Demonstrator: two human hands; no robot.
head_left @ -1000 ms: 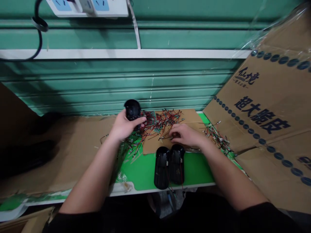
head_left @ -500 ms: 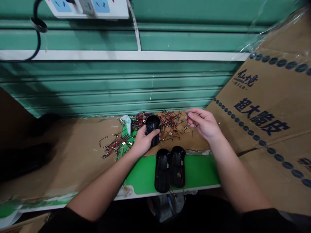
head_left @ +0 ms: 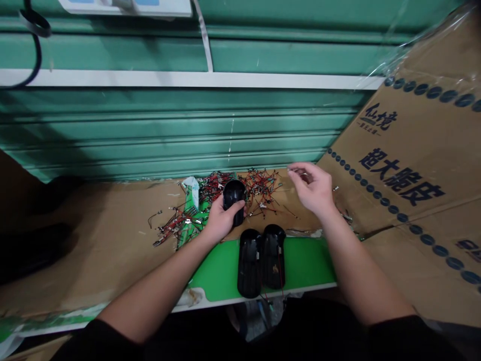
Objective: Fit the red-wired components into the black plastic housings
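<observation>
My left hand [head_left: 220,219] is closed around a black plastic shell [head_left: 233,200], held upright just above a pile of small red and black wired parts [head_left: 259,188]. Raised to the right of that pile, my right hand [head_left: 312,189] pinches something small between its fingertips; I cannot make out what it is. Two more black shells [head_left: 261,258] lie side by side on the green mat [head_left: 304,260] near the bench's front edge, between my forearms.
A second heap of wired parts [head_left: 176,223] lies left of my left hand on brown cardboard [head_left: 112,240]. A large printed cardboard sheet [head_left: 409,170] leans at the right. A green ribbed wall [head_left: 169,130] closes the back, with a power strip [head_left: 124,6] at the top.
My left hand brought the black shell rightward and down over the wire pile. My right hand lifted off the pile, rose and shifted right, pinching something small.
</observation>
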